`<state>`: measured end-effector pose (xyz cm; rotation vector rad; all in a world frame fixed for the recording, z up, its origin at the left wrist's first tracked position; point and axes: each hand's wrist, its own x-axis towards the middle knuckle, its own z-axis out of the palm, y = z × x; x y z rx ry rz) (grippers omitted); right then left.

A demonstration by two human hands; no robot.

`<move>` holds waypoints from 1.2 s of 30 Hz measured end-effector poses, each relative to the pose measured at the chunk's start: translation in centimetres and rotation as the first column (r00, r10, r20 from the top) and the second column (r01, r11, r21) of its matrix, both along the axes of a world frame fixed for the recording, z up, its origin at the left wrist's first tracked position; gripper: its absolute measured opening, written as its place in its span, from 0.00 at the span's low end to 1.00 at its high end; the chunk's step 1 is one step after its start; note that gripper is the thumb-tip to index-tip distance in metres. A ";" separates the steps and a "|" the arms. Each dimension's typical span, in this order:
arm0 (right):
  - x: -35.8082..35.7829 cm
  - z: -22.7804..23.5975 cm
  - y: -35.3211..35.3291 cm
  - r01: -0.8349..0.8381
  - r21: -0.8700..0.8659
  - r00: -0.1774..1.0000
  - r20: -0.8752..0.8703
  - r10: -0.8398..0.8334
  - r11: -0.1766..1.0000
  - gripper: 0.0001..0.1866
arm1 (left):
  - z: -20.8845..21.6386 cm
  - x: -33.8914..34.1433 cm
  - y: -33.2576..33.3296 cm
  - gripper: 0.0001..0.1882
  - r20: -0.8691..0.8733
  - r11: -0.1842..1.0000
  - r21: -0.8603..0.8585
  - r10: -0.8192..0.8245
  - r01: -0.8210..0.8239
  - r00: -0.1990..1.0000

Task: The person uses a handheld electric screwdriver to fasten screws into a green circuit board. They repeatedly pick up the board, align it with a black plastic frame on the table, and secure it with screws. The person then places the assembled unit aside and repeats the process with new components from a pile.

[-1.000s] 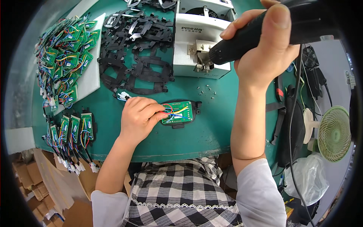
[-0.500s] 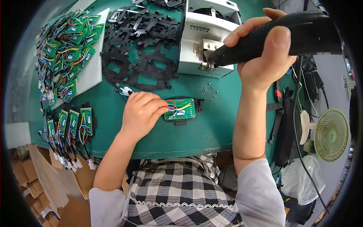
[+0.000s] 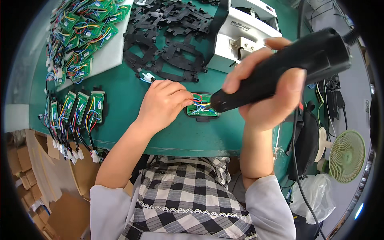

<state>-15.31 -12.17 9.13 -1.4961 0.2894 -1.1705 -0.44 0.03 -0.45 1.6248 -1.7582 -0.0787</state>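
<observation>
My right hand point(image 3: 266, 86) is wrapped round a black electric screwdriver point(image 3: 296, 66) with a cord at its back end. The screwdriver's front end hangs over the right part of a green circuit board point(image 3: 202, 111), covering that part and its bit. This board sits in a black plastic frame point(image 3: 205, 119) on the table. My left hand point(image 3: 163, 103) is closed on the board's coloured wires point(image 3: 197, 97) at its left edge, fingertips pinched. White connectors point(image 3: 148, 77) of the bundle stick out beyond the left knuckles.
A white screw feeder point(image 3: 224, 56) stands behind the board. Black plastic frames point(image 3: 172, 56) are heaped to its left, beside a pile of wired green boards point(image 3: 82, 36). Several framed boards point(image 3: 95, 108) stand in a row at left. A green fan point(image 3: 347, 156) is at right.
My right hand has brought the screwdriver from the screw feeder down and nearer to me, over the board. My left hand keeps its pinch on the wires. The whole view has shifted somewhat.
</observation>
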 end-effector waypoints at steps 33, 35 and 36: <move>4.3 -3.6 3.5 -0.209 -0.111 0.977 -0.054 0.204 0.972 0.40 | -2.3 0.2 -0.2 0.04 -0.116 0.999 0.002 0.054 -0.054 0.992; 4.2 -3.7 3.4 -0.245 -0.106 0.969 -0.045 0.242 0.964 0.39 | -2.5 0.2 -0.5 0.04 -0.136 0.999 -0.010 0.039 -0.041 0.990; 4.2 -3.8 3.3 -0.231 -0.118 0.973 -0.042 0.227 0.966 0.40 | -2.5 0.2 -0.5 0.04 -0.143 0.999 -0.007 0.040 -0.041 0.989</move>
